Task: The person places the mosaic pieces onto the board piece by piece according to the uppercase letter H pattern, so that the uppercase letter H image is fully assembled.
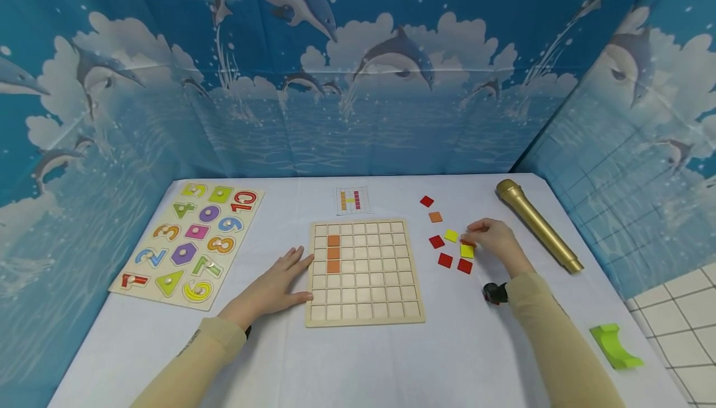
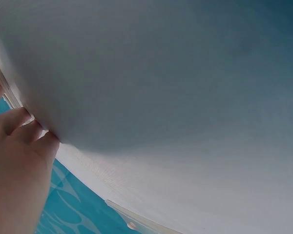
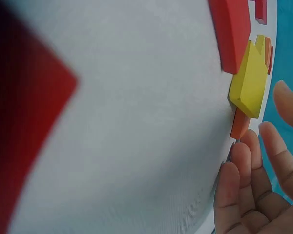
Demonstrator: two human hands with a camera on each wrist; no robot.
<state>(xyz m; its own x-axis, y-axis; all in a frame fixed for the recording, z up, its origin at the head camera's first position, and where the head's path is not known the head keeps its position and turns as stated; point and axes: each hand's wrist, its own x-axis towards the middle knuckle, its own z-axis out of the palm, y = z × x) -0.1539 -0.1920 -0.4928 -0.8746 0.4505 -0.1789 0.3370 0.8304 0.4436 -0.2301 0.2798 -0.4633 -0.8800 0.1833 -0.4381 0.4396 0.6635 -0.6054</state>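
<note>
A square wooden grid board [image 1: 365,321] lies on the table, with three orange square tiles [image 1: 333,252] in one column near its left side. My left hand [image 1: 274,290] rests beside the board, fingers spread and fingertips touching its left edge. To the right, my right hand [image 1: 496,241] reaches over loose tiles, its fingertips at an orange tile [image 3: 240,124]. In the right wrist view thumb and forefinger stand apart, with no tile between them. Close by lie a yellow tile [image 1: 467,251], another yellow tile [image 1: 451,235] and several red tiles [image 1: 445,260].
A small pattern card [image 1: 353,201] lies behind the board. At left is a number and shape puzzle board [image 1: 209,252]. A gold microphone [image 1: 539,227] and a green curved block [image 1: 615,347] lie at right. One red tile [image 3: 34,97] is very near the right wrist camera.
</note>
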